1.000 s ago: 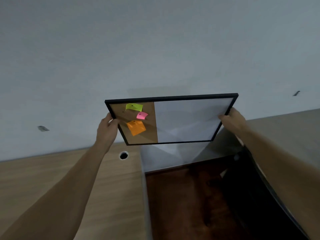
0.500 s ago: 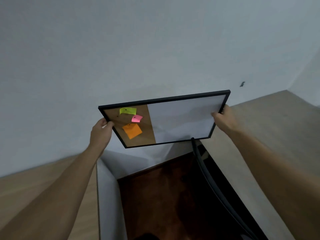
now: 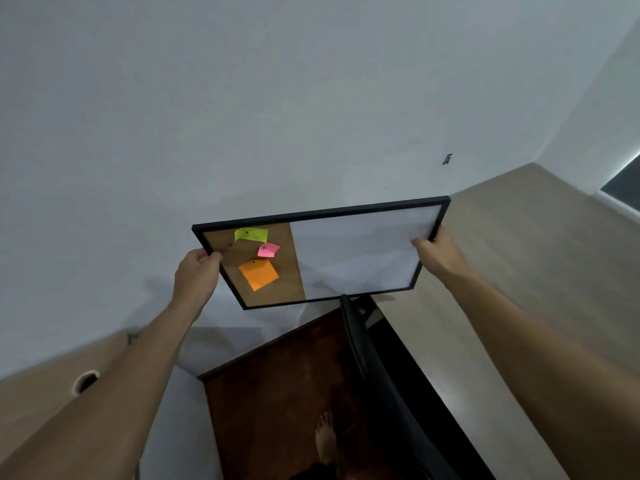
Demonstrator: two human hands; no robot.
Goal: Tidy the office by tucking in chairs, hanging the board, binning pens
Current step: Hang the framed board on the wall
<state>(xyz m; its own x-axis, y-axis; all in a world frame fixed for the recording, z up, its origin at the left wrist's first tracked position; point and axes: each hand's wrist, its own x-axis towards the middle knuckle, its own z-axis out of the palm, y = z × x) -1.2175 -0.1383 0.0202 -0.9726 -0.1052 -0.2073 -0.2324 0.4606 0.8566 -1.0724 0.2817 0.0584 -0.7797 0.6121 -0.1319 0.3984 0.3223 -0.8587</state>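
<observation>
Two bare hands held one black-framed rectangular board (image 3: pixel 356 251), half brown cork and half white panel, out in front of the pale grey wall (image 3: pixel 242 116). Whether the board touched the wall could not be told. It sat between the hands, tilted, with its right end higher than its left.

The left hand (image 3: pixel 195 275) gripped the frame's left edge beside the cork, fingers curled round it. The right hand (image 3: pixel 438 252) gripped the right edge near the upper corner, its thumb lying on the white panel. Both bare forearms reached forward and up.

Three sticky notes sat on the cork: one green note (image 3: pixel 251 234) at the top, one pink note (image 3: pixel 268 250) just below and to its right, and one orange note (image 3: pixel 259 274) lowest.

One small dark fitting (image 3: pixel 447 159) showed on the wall above the board's upper right corner, apart from it. Two pale wooden desk tops flanked the scene, the left desk (image 3: pixel 41 410) with one round cable hole (image 3: pixel 85 381) and the right desk (image 3: pixel 519 254) bare. Between them lay dark brown floor (image 3: pixel 277 393) with one bare foot (image 3: pixel 325 438) on it. One black curved object (image 3: pixel 360 341) rose to just under the board's lower edge; what it was could not be told.
</observation>
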